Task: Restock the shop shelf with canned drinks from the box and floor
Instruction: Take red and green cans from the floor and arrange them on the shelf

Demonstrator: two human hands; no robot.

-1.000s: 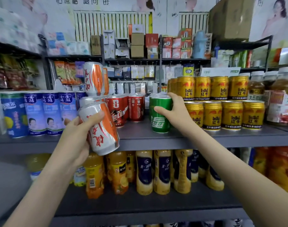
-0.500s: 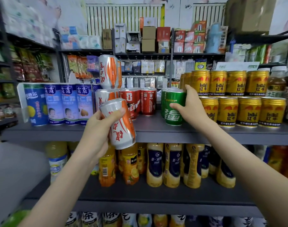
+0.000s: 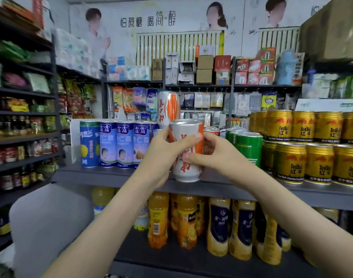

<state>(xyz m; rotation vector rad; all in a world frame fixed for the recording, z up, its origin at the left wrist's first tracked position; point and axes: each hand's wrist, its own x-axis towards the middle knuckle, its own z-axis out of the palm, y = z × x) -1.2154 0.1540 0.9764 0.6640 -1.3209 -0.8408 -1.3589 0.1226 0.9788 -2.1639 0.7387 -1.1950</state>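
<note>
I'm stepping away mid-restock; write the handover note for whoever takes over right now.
Left hand: gripping the silver-and-orange can from its left side.
Right hand: also on that can, fingers wrapped round its right side.
The can is upright at the front edge of the grey shelf; whether it has touched down cannot be told.
Done: green cans stand beside the gold cans; one matching orange can is stacked high behind.
Left: seat this can with its like, then fetch more. The box and floor are out of view.
</note>
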